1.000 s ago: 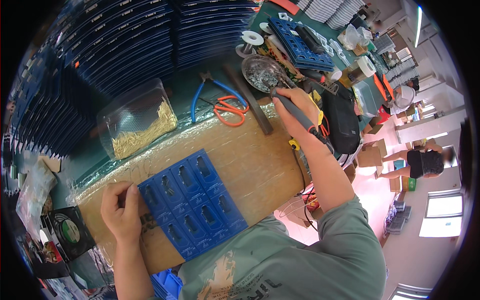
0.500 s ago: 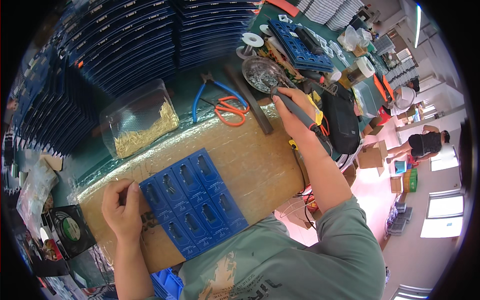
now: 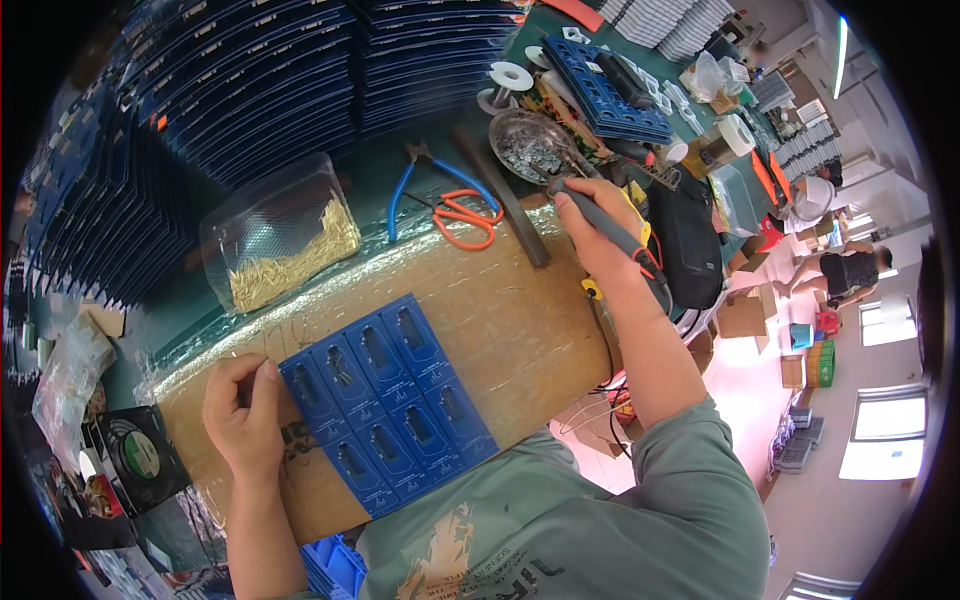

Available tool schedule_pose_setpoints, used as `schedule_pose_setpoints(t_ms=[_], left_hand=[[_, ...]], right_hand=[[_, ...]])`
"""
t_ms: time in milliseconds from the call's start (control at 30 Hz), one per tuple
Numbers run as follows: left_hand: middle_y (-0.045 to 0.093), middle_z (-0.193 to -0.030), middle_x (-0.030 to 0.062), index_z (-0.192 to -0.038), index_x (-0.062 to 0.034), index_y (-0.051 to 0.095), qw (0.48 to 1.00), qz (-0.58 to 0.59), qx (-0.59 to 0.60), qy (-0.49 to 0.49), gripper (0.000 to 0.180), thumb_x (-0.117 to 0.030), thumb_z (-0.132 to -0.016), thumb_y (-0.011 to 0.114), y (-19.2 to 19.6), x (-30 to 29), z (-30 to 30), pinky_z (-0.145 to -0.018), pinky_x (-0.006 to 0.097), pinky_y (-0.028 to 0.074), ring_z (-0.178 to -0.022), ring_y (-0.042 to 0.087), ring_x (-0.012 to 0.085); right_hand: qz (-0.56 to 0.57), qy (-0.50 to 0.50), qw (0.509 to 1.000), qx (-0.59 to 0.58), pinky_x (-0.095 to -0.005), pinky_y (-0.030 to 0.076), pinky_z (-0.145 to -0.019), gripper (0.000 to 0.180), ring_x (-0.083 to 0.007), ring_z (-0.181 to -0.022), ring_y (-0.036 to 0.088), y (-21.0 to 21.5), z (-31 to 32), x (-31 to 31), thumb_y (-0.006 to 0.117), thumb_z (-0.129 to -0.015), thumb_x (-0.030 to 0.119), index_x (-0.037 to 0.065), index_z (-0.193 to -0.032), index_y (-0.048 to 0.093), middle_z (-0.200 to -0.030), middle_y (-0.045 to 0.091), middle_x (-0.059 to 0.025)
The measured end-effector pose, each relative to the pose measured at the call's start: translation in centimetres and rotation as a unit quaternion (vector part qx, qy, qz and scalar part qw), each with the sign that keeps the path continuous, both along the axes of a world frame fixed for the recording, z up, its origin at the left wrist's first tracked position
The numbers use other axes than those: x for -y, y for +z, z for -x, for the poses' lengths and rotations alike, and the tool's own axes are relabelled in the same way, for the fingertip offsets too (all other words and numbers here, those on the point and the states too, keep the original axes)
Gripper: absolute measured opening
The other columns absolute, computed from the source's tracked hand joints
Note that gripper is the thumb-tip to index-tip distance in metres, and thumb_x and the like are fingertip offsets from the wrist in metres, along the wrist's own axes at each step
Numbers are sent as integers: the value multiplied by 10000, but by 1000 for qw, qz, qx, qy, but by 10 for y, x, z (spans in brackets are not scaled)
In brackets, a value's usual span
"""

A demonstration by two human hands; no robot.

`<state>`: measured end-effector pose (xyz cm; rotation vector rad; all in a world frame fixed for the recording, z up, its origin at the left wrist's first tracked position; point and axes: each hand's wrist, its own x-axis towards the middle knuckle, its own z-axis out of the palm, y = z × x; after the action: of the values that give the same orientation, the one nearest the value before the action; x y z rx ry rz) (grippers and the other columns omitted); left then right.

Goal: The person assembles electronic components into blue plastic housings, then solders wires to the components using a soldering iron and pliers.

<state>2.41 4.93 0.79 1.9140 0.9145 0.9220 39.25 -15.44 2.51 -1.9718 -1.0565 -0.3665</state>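
Note:
In my right hand (image 3: 605,235) is a soldering iron (image 3: 610,222) with a dark grey handle. Its front end points at a round metal dish (image 3: 530,140) of silvery bits; whether the tip touches them I cannot tell. My left hand (image 3: 243,410) rests at the left edge of a blue circuit board panel (image 3: 390,405), thumb and fingers pinched together. What they hold, if anything, is hidden. The panel lies flat on a brown work board (image 3: 510,330) and has two rows of slotted sections. A few thin pins or wires show in one slot.
Beyond the work board stand a clear tray (image 3: 280,240) of brass-coloured pins, blue-handled cutters (image 3: 400,190), orange-handled scissors (image 3: 465,220) and a dark metal bar (image 3: 510,205). Stacked blue panels (image 3: 250,90) rise behind. A black pouch (image 3: 685,240) and fan (image 3: 140,455) flank the sides.
My right hand and the soldering iron have shifted slightly right and toward me, drawing the tip back from the dish's middle. My left hand stays pinched in nearly the same place.

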Motion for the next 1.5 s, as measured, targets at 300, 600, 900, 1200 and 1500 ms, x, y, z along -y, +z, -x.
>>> schedule_pose_setpoints(t_ms=[300,600,900,1200,1500], left_hand=[[611,-881,6,-1004,-3,621,991,113,56,35,108,-26,-912,672,1,4,-1,-699,201,451,-779,557,62],[643,-829,88,-867,-53,656,988,-73,-114,-67,85,-85,-829,724,39,32,-45,-668,344,481,-740,610,248],[698,-957,66,-848,-77,587,934,-268,-115,-205,158,-20,-754,700,23,59,-72,-783,400,453,-891,629,284],[685,-907,41,-892,-83,607,930,-277,-130,-202,184,-35,-732,683,11,50,-74,-752,388,425,-877,618,254],[693,-918,53,-869,-80,589,947,-252,-114,-160,145,-35,-768,683,7,41,-79,-792,387,437,-885,613,264]], right_hand=[[-101,-17,994,-35,-267,508,-783,247,-153,-862,646,24,16,14,724,-894,142,4,-1091,670,-964,675,-83],[-131,142,919,-344,-199,449,-621,194,-63,-687,562,13,92,-8,696,-918,122,-7,-1045,627,-850,664,-51],[-127,216,948,-195,-237,464,-601,168,-85,-696,606,-10,105,2,772,-851,111,25,-894,635,-776,674,-50],[-112,218,945,-218,-226,454,-565,152,-74,-647,604,-13,108,-1,758,-860,103,25,-877,629,-784,688,-51],[-87,226,942,-233,-220,467,-589,139,-76,-680,619,-11,111,-3,754,-859,89,18,-889,637,-793,692,-54]])
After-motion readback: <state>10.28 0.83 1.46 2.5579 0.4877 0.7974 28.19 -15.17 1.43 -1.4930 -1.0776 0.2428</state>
